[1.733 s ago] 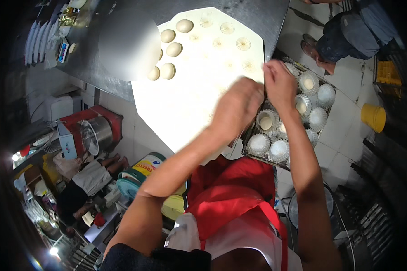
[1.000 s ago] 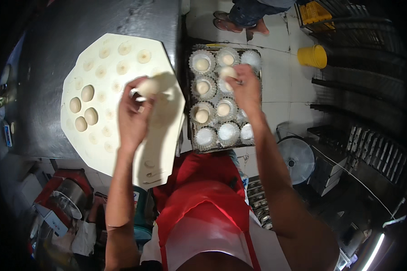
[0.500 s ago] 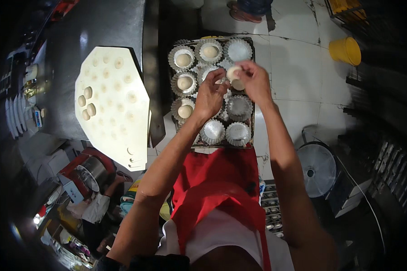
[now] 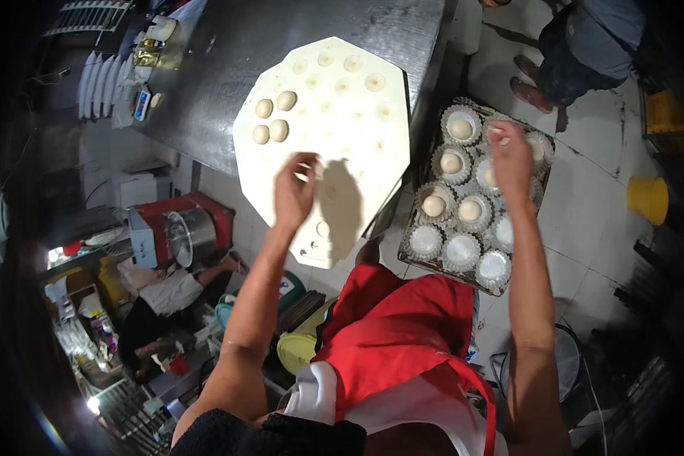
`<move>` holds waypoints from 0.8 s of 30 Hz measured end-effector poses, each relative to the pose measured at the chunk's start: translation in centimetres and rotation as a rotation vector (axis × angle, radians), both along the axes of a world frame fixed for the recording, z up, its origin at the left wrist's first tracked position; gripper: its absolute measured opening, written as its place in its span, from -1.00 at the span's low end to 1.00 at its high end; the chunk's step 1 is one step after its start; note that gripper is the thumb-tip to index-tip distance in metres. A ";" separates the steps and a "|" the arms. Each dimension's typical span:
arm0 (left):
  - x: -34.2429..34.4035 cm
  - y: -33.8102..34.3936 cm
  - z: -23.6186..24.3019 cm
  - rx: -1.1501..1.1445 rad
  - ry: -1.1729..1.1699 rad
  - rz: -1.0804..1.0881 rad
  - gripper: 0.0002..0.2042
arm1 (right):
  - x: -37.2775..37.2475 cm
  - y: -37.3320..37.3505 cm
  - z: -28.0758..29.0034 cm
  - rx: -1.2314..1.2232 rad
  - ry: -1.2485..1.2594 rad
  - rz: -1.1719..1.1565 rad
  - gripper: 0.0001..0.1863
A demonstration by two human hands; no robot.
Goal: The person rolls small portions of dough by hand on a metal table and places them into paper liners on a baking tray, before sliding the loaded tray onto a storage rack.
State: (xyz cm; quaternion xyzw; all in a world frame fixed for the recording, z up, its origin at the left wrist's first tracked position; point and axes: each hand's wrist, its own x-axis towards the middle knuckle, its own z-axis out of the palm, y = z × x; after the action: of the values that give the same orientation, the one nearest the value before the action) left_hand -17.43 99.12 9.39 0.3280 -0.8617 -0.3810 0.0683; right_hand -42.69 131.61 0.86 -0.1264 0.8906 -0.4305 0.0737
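My left hand (image 4: 295, 190) hovers over a cream-coloured many-sided board (image 4: 281, 190), its thumb and fingers apart with nothing between them. Several round dough balls (image 4: 279, 130) lie grouped beyond that hand on the board's left side. Over the fluted metal tins at the right, my right hand (image 4: 514, 166) points its fingers down at a tin in the far row; the fingertips are blurred, so I cannot tell whether they hold dough. Dough balls rest in several tins, such as the dough ball (image 4: 434, 206) at the left edge. The nearest fluted tins (image 4: 461, 251) hold no dough.
The tins stand on a dark tray (image 4: 408, 259). A dark metal table (image 4: 205, 99) bears the board. At the left are a red mixer with a steel bowl (image 4: 191, 237) and a person (image 4: 163, 304); another person (image 4: 585, 49) stands far right near a yellow bucket (image 4: 647, 200).
My view has swung left. My left hand has gone from above the tins to above the board. My right hand, which held a dough ball, stays over the tins; more middle tins show dough.
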 end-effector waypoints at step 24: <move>3.6 2.0 0.8 0.508 0.251 -0.229 -0.70 | 12.5 -3.1 3.7 -0.035 -0.195 -0.310 -0.48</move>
State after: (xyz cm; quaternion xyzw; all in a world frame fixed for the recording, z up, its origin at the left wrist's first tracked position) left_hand -13.79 101.15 10.15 0.1856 -0.7550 -0.6271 0.0467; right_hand -30.22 128.54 4.52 0.0537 0.8804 -0.4624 0.0904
